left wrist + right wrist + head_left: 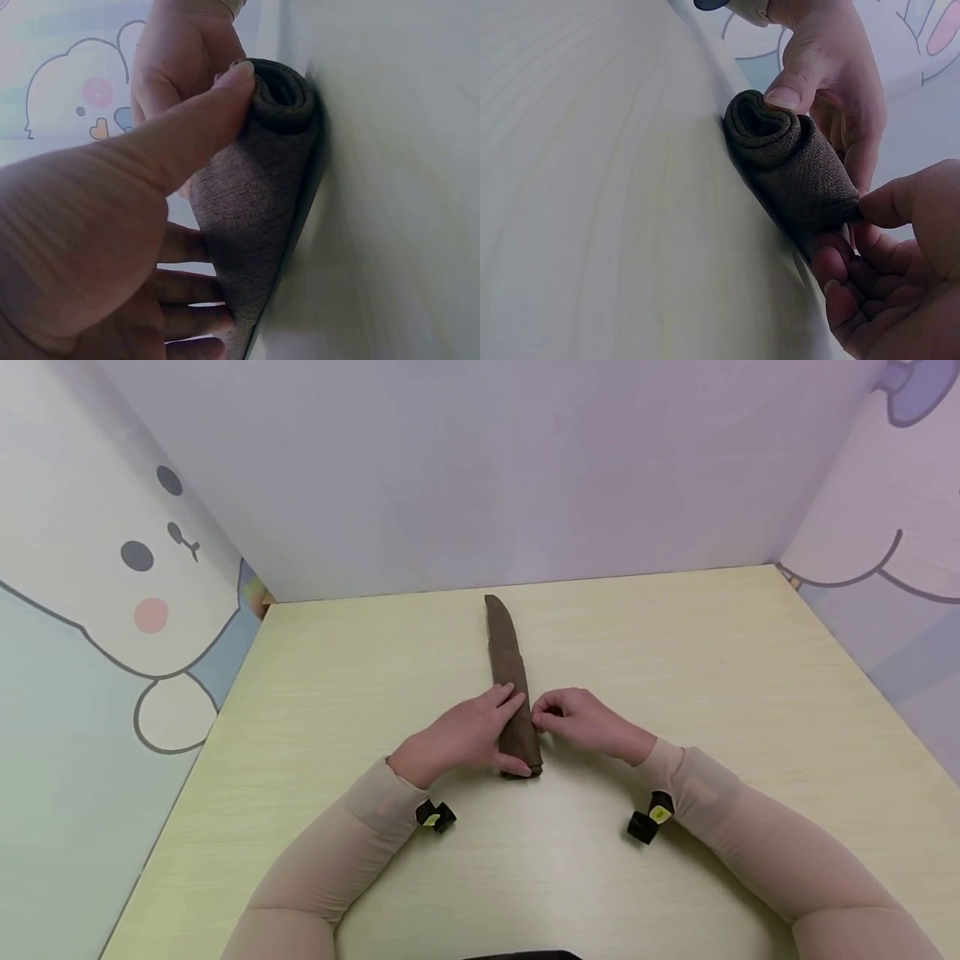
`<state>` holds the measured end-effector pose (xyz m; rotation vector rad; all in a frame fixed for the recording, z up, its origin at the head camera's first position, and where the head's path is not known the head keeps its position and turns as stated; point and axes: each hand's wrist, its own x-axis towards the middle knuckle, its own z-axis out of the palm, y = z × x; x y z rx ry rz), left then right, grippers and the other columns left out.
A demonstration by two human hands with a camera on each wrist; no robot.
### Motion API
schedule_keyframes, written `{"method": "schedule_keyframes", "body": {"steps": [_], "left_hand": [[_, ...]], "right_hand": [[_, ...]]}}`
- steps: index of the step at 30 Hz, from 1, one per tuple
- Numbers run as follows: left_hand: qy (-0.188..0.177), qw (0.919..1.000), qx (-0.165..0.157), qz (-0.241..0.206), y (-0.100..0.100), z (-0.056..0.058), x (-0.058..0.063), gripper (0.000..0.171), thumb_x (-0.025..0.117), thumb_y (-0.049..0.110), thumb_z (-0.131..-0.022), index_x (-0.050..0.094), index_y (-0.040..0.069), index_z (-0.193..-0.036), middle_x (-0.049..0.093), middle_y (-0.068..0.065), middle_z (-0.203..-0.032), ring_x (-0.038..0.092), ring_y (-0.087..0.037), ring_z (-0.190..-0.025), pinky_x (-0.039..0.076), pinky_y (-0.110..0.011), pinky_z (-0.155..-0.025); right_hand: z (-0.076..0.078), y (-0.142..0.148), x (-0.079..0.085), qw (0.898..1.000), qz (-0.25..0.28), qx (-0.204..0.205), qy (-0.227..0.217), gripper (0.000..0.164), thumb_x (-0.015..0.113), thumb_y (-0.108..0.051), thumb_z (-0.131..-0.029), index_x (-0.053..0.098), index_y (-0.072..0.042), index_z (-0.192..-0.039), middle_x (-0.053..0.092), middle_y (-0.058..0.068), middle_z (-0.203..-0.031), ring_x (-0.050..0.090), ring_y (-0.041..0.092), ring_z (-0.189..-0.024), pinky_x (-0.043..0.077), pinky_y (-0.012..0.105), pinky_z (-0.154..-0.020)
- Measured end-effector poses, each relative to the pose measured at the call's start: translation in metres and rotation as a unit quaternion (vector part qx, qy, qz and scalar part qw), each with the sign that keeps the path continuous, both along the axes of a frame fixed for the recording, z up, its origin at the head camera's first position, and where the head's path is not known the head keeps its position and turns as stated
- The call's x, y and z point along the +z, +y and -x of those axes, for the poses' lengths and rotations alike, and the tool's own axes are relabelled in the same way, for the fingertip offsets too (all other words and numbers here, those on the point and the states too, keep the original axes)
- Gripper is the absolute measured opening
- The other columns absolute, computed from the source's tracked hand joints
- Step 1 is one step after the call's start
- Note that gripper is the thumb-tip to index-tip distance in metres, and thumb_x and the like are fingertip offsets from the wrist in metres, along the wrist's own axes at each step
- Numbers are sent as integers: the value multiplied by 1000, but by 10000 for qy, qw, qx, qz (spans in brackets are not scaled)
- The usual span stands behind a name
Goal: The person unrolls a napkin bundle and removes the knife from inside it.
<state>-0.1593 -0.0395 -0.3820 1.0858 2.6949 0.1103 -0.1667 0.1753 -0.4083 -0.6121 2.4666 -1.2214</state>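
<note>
A dark brown woven cloth, rolled into a long narrow tube, lies lengthwise on the table. Its near end, in the left wrist view, shows the coiled layers of the roll. My left hand rests across the roll with fingers extended over its top, the thumb pressing at the near end. On the right side my right hand has its fingers curled. In the right wrist view, that hand pinches the cloth's edge between thumb and fingers. The far end of the roll tapers and points toward the wall.
The pale wood-grain table meets a plain wall at its back edge. Side walls with cartoon prints stand left and right. A small black device is strapped at the left wrist, another at the right.
</note>
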Motion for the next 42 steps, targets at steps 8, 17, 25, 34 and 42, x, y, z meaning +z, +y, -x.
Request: {"method": "schedule_keyframes", "body": {"steps": [8,17,25,34,42], "left_hand": [[-21,10000,10,-37,-1,-1,0,108,63,71,-76,28,3,-151,24,-19,-155,26,-31,-142,30,-36,-110],[-155,9998,96,-70,-1,-1,-3,108,64,71,-75,27,5,-152,23,-18,-156,25,-30,-142,30,-36,-110],[-144,9998,63,-101,0,0,-6,108,63,72,-75,27,5,-152,23,-18,-155,26,-29,-142,31,-36,-110],[-64,9999,59,-122,-1,1,-4,108,64,72,-75,27,4,-151,23,-18,-155,26,-29,-142,31,-36,-110],[-33,9999,27,-92,-1,1,-3,108,63,72,-75,28,4,-151,24,-18,-155,26,-30,-142,31,-36,-110]], "right_hand": [[1,5,3,9997,157,129,-159,12,59,-17,-96,70,-11,-97,66,3,-87,55,15,-76,45,29,-66],[6,16,-2,9983,212,395,-377,24,70,-26,-90,72,-14,-110,71,-5,-102,62,14,-92,51,32,-79],[5,18,-4,9974,173,556,-437,19,73,-24,-87,75,-16,-104,72,-6,-95,60,15,-85,50,29,-72],[8,17,-7,9978,105,600,-277,7,70,-20,-89,75,-18,-94,70,-2,-86,52,15,-71,42,24,-59],[9,16,-7,9979,-47,644,-104,6,68,-19,-91,74,-19,-90,67,-2,-79,47,12,-63,39,23,-54]]}}
